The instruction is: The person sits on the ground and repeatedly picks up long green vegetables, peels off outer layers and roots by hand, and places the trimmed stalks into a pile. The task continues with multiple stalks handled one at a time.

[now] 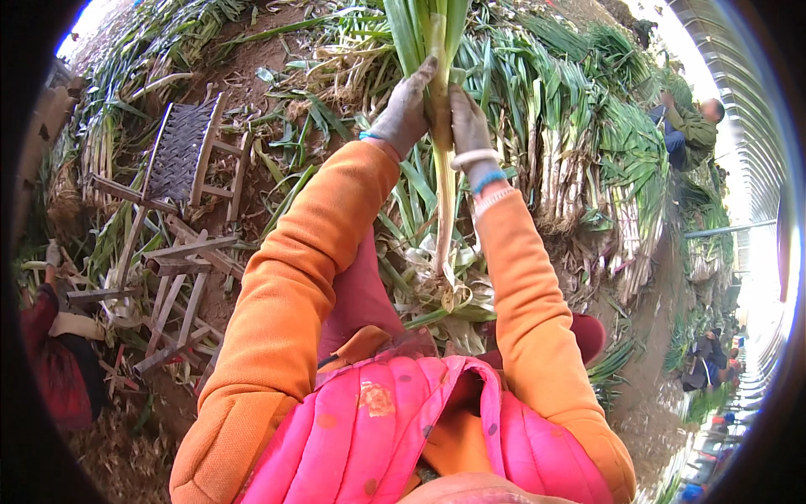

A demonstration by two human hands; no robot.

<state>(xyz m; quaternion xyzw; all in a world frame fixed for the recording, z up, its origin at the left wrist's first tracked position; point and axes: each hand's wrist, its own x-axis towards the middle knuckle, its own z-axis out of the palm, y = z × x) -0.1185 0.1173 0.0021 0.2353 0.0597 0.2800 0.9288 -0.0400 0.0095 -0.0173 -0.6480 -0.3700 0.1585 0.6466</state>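
My left hand (403,107), in a soiled grey glove, grips a large green onion (443,189) from its left side, where the pale stalk meets the green leaves. On the other side, my right hand (471,123), gloved too and with a pale band at the wrist, holds the same stalk. The leaves point away from me and the stalk's lower end hangs towards me, above peeled skins and leaf scraps (466,309) between my knees. A brownish part of the stalk shows between my hands; my fingertips are partly hidden.
Bundled green onions (567,151) lie in rows at the right, more (101,126) at the far left. A stool with a woven seat (182,151) and wooden frames (182,271) stand at the left. One person (63,359) is at the left edge, another (692,129) at the upper right.
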